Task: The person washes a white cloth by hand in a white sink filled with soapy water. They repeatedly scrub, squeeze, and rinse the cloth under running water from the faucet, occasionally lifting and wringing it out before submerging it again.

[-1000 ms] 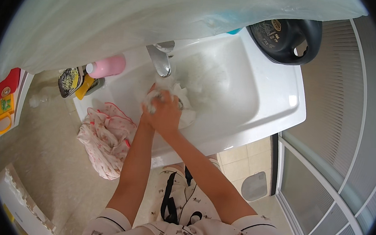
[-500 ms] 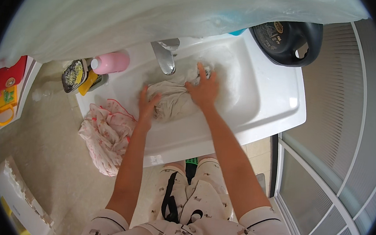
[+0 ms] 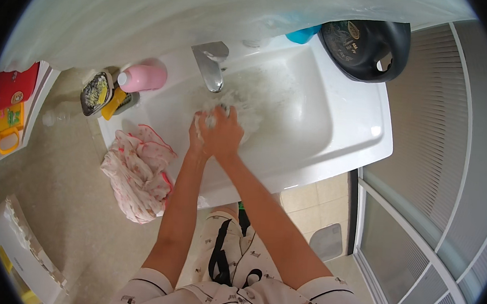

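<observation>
My left hand (image 3: 196,136) and my right hand (image 3: 225,134) are pressed together over the white washbasin (image 3: 306,151), just below the chrome faucet (image 3: 209,66). Between them is a bunched, wet pale cloth (image 3: 210,121), mostly hidden by my fingers. My right hand lies over the bundle, and my left closes around its other side. Cloudy, rippling water (image 3: 270,105) stands in the basin.
A pink bottle (image 3: 146,78) stands on the basin's left ledge, beside a yellow sponge (image 3: 113,105) and a dark soap dish (image 3: 96,93). A pink-patterned cloth (image 3: 133,172) drapes over the front left edge. A black jug (image 3: 366,50) occupies the back right corner.
The cloth was spread in the water under my two parted hands. Now my hands have come together on the left, with the cloth gathered into a bundle between them.
</observation>
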### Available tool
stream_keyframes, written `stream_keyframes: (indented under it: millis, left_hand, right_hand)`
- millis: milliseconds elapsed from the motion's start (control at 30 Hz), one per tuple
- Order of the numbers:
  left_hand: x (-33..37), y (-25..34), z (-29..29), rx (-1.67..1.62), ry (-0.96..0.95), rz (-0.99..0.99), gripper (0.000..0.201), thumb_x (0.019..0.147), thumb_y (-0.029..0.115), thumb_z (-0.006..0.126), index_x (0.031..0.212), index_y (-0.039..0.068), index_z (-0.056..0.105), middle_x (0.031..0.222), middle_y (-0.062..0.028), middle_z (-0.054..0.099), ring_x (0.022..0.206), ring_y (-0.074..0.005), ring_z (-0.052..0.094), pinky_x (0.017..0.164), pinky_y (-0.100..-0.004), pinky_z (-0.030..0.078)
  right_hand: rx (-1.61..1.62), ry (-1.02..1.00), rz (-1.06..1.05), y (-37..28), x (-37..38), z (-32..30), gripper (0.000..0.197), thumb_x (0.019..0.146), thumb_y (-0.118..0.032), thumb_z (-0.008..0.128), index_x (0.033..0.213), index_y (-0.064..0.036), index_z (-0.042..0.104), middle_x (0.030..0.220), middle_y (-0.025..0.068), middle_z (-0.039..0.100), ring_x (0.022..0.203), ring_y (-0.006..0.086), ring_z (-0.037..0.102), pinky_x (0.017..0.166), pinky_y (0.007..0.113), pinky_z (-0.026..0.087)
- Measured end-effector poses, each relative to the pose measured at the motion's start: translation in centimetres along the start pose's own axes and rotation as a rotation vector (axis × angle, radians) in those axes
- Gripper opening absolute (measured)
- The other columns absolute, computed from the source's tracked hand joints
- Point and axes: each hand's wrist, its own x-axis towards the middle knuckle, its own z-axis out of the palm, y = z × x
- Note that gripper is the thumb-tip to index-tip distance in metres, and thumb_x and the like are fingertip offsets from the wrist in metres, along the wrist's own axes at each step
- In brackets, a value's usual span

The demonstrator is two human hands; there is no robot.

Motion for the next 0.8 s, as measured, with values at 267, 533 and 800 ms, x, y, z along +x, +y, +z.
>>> stream_keyframes:
  millis: [267,533,800]
  left_hand:
    - [-3.4,4.2,0.7,0.593,0.278,0.286,0.051,0.089,0.039,0.063,0.131,0.015,0.047,0.125,-0.0044,0.052,0.112,-0.0199,0.055,0.084,-0.0353,0.051]
    - [-6.1,-1.1,4.0,-0.021,0.019,-0.120,0.066,0.090,0.053,0.058,0.139,0.014,0.041,0.129,-0.0066,0.054,0.116,-0.0241,0.054,0.094,-0.0413,0.047]
    - [-3.2,0.4,-0.8,-0.177,-0.205,0.044,0.053,0.094,0.044,0.055,0.135,0.011,0.047,0.126,-0.0056,0.057,0.116,-0.0223,0.055,0.097,-0.0387,0.048]
  right_hand:
    - [-0.077,-0.172,0.115,10.1,8.8,-4.2,0.071,0.075,-0.053,0.074,0.135,-0.0236,0.049,0.131,0.0214,0.046,0.115,0.0375,0.054,0.092,0.047,0.047]
    - [0.568,-0.115,0.318,8.4,2.2,1.4,0.073,0.073,-0.029,0.078,0.137,-0.0120,0.047,0.120,0.0190,0.056,0.114,0.0329,0.054,0.098,0.041,0.042]
    - [0.215,-0.142,0.171,-2.9,-6.5,-2.7,0.035,0.072,-0.026,0.076,0.099,-0.0102,0.060,0.105,0.0134,0.059,0.087,0.0355,0.061,0.071,0.043,0.050]
